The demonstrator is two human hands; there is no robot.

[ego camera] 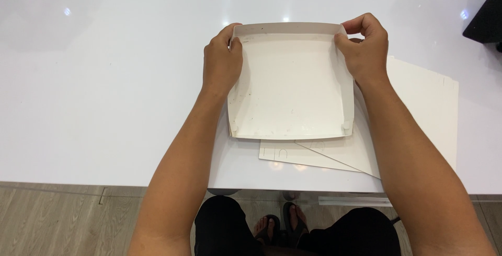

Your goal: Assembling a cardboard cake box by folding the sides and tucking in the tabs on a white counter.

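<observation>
A person is sitting at a glossy white counter [104,78], seen from a camera looking down over their forearms. Both bare hands are gripping a shallow white cardboard tray [290,83], a partly folded box with low raised walls on all four sides. The tray is lying flat near the middle of the counter, its open face upward.

The left hand [222,60] is clamping the tray's far left corner, thumb pressing inside the wall and fingers wrapping outside. The right hand [364,49] is doing the same at the far right corner, thumb on the inner face and fingers curling behind the wall. Neither hand is open; each is pinching cardboard.

Under and to the right of the tray, several flat white card sheets [418,109] are lying in a loose fan, some poking out from beneath its near edge. A dark object [483,18] is sitting at the counter's far right edge, cut off by the frame. Below the counter, the person's dark-clothed knees and sandalled feet [282,227] are showing above a wood-grain floor.

The work appears to be at the corner-forming stage: the near corners already look tucked, and the far corners are being pressed into shape. The next move likely calls for firm, even pinching so both far walls stand upright without creasing.
</observation>
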